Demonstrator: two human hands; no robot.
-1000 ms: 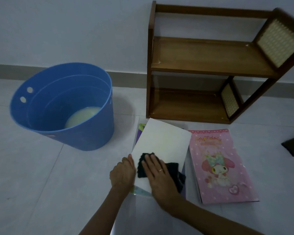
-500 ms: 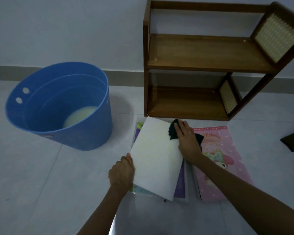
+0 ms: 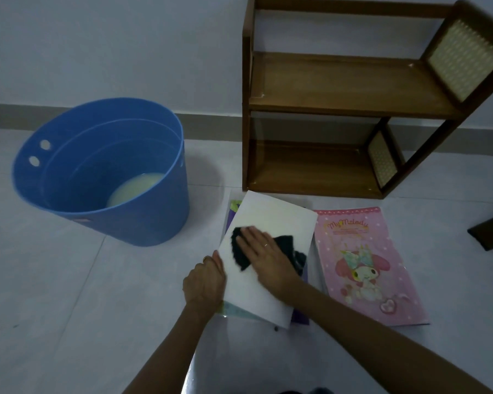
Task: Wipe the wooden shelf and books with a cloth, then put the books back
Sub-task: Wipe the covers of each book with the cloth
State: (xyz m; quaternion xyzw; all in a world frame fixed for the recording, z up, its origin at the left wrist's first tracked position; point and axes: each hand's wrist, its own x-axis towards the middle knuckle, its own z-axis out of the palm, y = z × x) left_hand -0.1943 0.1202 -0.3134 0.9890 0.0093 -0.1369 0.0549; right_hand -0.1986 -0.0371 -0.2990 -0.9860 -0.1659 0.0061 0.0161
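Pressing flat with straight fingers, the right hand [image 3: 264, 258] holds a dark cloth [image 3: 241, 251] down on the plain white book [image 3: 268, 223]; nothing is curled round the cloth, which spreads out from under the palm to both sides. Just left of that hand, the left hand [image 3: 204, 281] grips the white book's near left edge, fingers curled about it, a ring on one finger. Under the white book lie more books, of which only purple and pale green edges [image 3: 300, 317] show, so their number cannot be told. Immediately right of the pressing hand lies one pink book [image 3: 367, 265], its cover reading "My Melody" above a cartoon rabbit figure. Beyond the hands stands one wooden shelf [image 3: 339, 86] with two boards and two woven side panels. Well to the left sits one blue bucket [image 3: 143, 223] holding pale liquid, with two small holes in its wall.
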